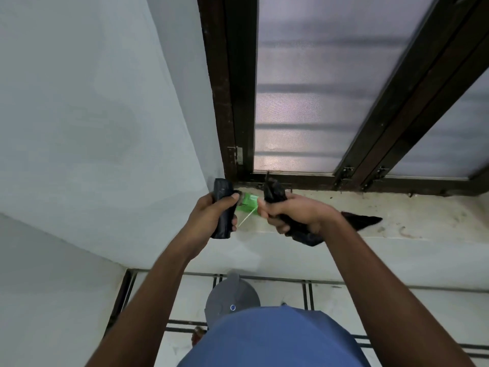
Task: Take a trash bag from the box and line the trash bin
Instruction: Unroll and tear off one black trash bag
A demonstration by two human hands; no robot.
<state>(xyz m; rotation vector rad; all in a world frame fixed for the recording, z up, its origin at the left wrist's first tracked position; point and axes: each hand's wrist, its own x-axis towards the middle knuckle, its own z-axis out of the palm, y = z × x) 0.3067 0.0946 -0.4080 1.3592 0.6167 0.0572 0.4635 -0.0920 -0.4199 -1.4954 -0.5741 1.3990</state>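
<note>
— Standing at a window sill (397, 215), a person grips black plastic in both hands. What does each hand hold?

— The left hand (211, 215) has its fingers (232, 222) curled tight round a black roll of trash bags (222, 207), held upright with its top poking out above the thumb. The right hand (296, 215) clamps a loose trash bag (304, 235); one crumpled end sticks up past the knuckles toward 12 o'clock, and a pointed tail trails out toward 3 o'clock over the sill.

— Do the two bundles touch?

— They sit apart, near each other, at the centre of the view. Between them lies a green box (247, 202) on the sill, partly hidden by both hands. A thin pale strand (247, 220) runs in the gap; what it is cannot be told.

— And the bin?

— A grey trash bin (232, 298) with a lid stands on the tiled floor (330, 295) at 6 o'clock, below the hands, partly covered by the person's blue shirt (272, 340). No bag shows on it.

— The surroundings?

— A dark-framed window (317, 88) with frosted panes fills 12 to 2 o'clock, and a pale wall (92, 115) takes 9 to 11 o'clock. The sill is stained.
</note>
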